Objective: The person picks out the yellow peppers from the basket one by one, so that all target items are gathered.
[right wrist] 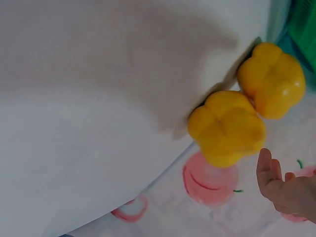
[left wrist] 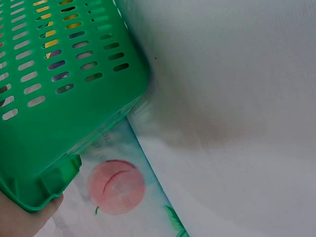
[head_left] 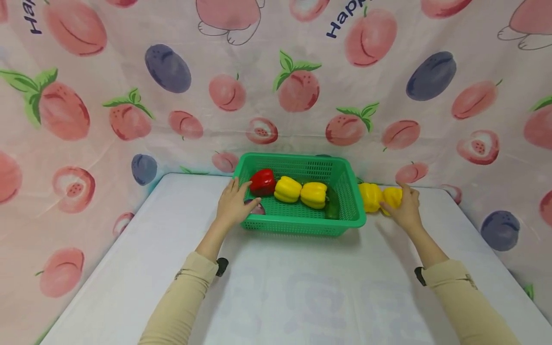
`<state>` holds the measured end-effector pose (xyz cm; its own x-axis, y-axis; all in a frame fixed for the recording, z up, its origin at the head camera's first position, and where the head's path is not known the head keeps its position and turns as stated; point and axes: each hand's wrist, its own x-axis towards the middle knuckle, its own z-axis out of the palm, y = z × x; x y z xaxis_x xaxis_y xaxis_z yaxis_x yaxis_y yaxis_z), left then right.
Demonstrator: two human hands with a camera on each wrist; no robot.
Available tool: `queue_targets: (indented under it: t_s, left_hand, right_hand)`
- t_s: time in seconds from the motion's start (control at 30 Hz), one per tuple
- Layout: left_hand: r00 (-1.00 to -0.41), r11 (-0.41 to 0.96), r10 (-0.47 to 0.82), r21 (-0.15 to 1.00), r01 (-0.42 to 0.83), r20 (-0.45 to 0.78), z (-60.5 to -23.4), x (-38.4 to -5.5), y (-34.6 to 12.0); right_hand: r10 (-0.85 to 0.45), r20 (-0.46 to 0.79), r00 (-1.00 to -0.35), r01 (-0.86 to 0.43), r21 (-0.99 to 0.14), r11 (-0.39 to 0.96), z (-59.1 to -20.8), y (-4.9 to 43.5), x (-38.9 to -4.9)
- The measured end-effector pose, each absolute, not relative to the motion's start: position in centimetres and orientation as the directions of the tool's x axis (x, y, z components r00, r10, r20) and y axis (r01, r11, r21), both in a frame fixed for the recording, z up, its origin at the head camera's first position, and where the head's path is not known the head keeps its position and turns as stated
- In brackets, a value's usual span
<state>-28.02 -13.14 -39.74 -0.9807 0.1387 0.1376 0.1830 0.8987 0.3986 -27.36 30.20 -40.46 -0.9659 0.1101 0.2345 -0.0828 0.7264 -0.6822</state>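
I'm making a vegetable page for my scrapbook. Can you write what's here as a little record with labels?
Container: green basket, on white table
In basket: red pepper, two yellow peppers, dark green vegetable, purple vegetable (partly hidden)
Outside basket: two more yellow peppers, side by side, to its right
Left grip: at basket's left rim
Right grip: at the rightmost yellow pepper; touching unclear
Backdrop: fruit-print cloth

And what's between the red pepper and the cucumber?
Two yellow peppers, side by side in the basket; the head view shows them.
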Motion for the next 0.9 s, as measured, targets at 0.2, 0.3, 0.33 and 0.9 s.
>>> queue_targets:
  t_s: [0.2, 0.3, 0.33, 0.9]
  left_hand:
    - [-0.982, 0.899, 0.139, 0.398, 0.18, 0.13, -39.9, -28.0, -13.1]
    - [-0.982, 0.897, 0.141, 0.404, 0.179, 0.123, -39.8, -28.0, -13.1]
    - [-0.982, 0.897, 0.141, 0.404, 0.18, 0.125, -39.8, -28.0, -13.1]
    - [-0.981, 0.896, 0.138, 0.406, 0.183, 0.138, -39.8, -28.2, -13.2]
  right_hand:
    - [0.043, 0.306, -0.951, -0.183, -0.668, 0.721, -40.1, 29.2, -26.9]
    - [0.01, 0.364, -0.931, -0.243, -0.643, 0.727, -40.1, 28.7, -26.9]
    - [0.005, 0.386, -0.923, -0.262, -0.636, 0.726, -40.1, 28.6, -27.0]
    - [0.127, 0.547, -0.828, -0.342, -0.671, 0.658, -38.5, 25.6, -26.7]
